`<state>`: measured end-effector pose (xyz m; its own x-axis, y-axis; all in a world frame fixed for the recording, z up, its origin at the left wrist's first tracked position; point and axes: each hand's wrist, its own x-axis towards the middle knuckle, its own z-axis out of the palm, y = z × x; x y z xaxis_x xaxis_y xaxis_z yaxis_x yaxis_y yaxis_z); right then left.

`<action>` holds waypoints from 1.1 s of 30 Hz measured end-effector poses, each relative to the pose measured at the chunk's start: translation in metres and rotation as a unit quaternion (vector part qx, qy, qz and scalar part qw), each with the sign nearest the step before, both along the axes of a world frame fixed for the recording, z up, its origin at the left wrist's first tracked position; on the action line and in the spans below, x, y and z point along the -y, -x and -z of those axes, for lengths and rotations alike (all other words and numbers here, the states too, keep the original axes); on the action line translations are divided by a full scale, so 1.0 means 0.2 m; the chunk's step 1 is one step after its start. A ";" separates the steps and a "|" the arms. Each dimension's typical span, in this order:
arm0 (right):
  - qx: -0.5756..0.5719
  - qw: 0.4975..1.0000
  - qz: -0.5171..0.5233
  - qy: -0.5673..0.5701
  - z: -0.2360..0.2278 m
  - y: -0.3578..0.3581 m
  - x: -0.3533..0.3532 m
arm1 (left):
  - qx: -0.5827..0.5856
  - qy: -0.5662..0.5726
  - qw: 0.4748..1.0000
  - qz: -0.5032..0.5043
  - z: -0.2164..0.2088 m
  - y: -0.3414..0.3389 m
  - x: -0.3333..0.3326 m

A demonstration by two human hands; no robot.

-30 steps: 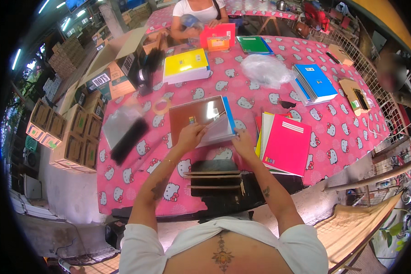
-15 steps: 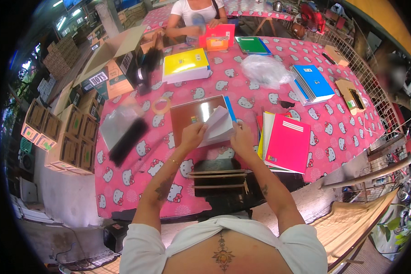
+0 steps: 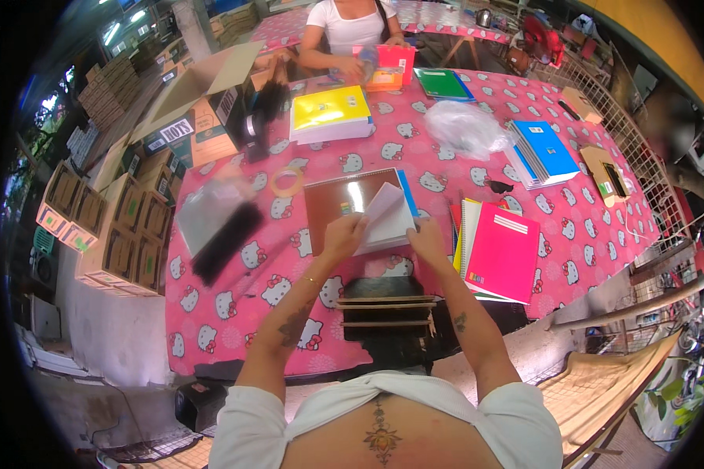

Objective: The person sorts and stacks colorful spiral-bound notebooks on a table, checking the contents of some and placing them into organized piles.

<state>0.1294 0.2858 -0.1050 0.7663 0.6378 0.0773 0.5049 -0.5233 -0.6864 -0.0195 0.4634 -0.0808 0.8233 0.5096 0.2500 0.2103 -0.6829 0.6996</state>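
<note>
A spiral notebook (image 3: 326, 199) with a glossy brown cover lies on the table in front of me, with a blue cover showing along its right side. Its near corner is curled up, baring white pages (image 3: 389, 227). My left hand (image 3: 346, 237) pinches that raised corner at the near edge. At the lower right corner of the pages, my right hand (image 3: 428, 238) has its fingers closed on the page edges. To the right of it lies a fanned pile of notebooks with a pink spiral notebook (image 3: 502, 252) on top.
Across the table a person in a white shirt (image 3: 352, 31) handles a red notebook (image 3: 403, 66). Around lie a yellow notebook stack (image 3: 332, 109), clear plastic (image 3: 465, 129), blue notebooks (image 3: 544, 152), a tape roll (image 3: 287, 181) and a black strip bundle (image 3: 227, 244). Cartons (image 3: 121, 227) stand left.
The view has shifted slightly, moving the table things right and down in the picture. My hands stay at the brown notebook. The other person's blurred hand has come down to the red notebook.
</note>
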 end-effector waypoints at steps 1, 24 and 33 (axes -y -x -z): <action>-0.001 1.000 -0.006 0.000 0.00 0.03 -0.02 | 0.015 -0.012 1.000 -0.002 0.01 0.01 -0.01; -0.601 0.760 0.005 -0.248 -0.26 -0.19 -0.25 | 0.169 -0.121 0.976 0.063 0.00 0.03 0.08; -0.279 0.851 -0.290 -0.337 -0.76 0.25 0.18 | 0.371 0.302 0.874 -0.087 -0.22 0.39 -0.25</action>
